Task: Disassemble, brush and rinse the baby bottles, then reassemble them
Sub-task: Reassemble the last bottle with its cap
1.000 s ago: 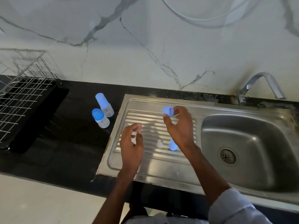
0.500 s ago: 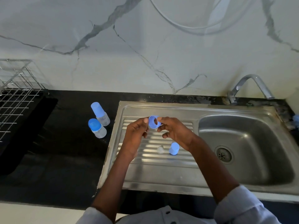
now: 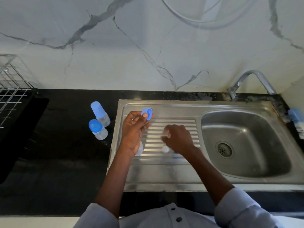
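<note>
- The left hand is raised over the back-left part of the drainboard, its fingers pinching a blue screw ring by the rim, opening turned toward the right.
- The right hand hangs low over the ridged middle of the drainboard with its fingers curled inward; something pale may be caught between them, but the blur is too strong for me to tell whether they grip anything.
- A small clear part, probably a teat, lies on the ridges just in front of the right hand, nearly touching its heel.
- A clear bottle body shows partly from under the left wrist, near the drainboard's left edge; its long axis cannot be read.
- 2 capped bottles stand upright on the black counter, just beside the sink unit's left edge and closer to the left hand.
- Judgement: this is still disassembly of the 1st bottle. The clear part lies toward the person from the right hand, so that hand is the nearer; the ring needs setting down before the left hand can reach left for the capped bottles.
- The basin and tap are at the right end, dry as far as I can see.
</note>
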Demonstrator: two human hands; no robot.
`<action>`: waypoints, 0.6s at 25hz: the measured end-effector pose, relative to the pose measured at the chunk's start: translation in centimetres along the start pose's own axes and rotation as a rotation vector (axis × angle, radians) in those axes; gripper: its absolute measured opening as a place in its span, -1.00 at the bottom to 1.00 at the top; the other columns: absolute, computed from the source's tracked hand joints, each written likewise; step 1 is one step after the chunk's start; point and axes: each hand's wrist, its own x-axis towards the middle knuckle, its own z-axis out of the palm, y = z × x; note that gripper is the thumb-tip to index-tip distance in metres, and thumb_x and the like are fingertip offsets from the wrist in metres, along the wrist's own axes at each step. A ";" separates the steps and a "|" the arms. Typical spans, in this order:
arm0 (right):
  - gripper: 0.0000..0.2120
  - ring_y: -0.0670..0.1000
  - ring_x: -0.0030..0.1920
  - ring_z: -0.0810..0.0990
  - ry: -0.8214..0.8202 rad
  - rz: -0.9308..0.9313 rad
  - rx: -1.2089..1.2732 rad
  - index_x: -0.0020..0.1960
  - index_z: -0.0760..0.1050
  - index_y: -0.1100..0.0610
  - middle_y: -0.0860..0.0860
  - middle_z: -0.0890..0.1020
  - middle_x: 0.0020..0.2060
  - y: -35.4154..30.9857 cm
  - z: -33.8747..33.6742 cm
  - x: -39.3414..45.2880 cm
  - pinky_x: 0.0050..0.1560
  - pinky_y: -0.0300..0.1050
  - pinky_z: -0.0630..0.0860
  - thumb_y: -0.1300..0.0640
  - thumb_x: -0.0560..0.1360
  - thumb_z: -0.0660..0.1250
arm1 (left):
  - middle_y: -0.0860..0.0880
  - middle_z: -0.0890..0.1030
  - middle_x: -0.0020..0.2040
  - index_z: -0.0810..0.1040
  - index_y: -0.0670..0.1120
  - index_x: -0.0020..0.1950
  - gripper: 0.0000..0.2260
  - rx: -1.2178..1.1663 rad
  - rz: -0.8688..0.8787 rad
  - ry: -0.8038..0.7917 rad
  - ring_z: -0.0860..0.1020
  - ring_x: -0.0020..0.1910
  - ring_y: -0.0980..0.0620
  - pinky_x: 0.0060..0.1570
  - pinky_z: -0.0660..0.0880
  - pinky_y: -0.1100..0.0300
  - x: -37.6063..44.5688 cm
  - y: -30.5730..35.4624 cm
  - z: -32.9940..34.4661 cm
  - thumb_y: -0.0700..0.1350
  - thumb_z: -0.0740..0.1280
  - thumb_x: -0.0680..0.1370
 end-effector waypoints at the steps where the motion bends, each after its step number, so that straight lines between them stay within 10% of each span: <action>1: -0.71 0.11 0.23 0.52 -0.064 -0.040 -0.263 0.20 0.59 -0.01 0.00 0.64 0.13 0.4 0.8 -0.2 0.21 0.07 0.43 -0.10 0.53 0.41 | -0.32 0.62 0.27 0.49 -0.23 0.23 -0.82 -0.004 0.007 -0.004 0.60 0.27 -0.34 0.31 0.46 -0.17 0.2 0.3 -0.2 -0.26 0.35 0.63; 9: -0.77 0.12 0.16 0.57 -0.126 -0.011 -0.526 0.16 0.58 0.01 0.00 0.66 0.05 -0.2 4.4 -0.1 0.24 0.14 0.32 0.15 0.53 0.31 | -0.13 0.68 0.21 0.56 -0.11 0.33 -0.65 0.091 0.064 -0.041 0.67 0.19 -0.21 0.19 0.60 0.04 1.1 0.5 -1.2 -0.13 0.47 0.56; 13: -0.80 0.12 0.13 0.59 0.258 -0.042 -0.171 0.18 0.62 0.01 -0.03 0.67 0.07 -1.1 1.4 -0.4 0.16 0.08 0.41 0.07 0.59 0.34 | 0.09 0.63 0.14 0.59 0.02 0.22 -0.69 1.047 0.693 0.079 0.59 0.09 0.11 0.12 0.51 0.20 2.6 0.4 -1.0 -0.10 0.55 0.51; 15: -0.86 0.14 0.01 0.61 0.549 -0.113 -0.011 0.11 0.64 0.04 -0.02 0.67 -0.01 -1.6 -1.1 -0.6 0.03 0.06 0.46 0.06 0.59 0.38 | 0.07 0.64 0.10 0.61 0.03 0.19 -0.67 1.075 0.528 0.155 0.60 0.08 0.07 0.11 0.53 0.16 3.2 1.0 0.4 -0.02 0.57 0.48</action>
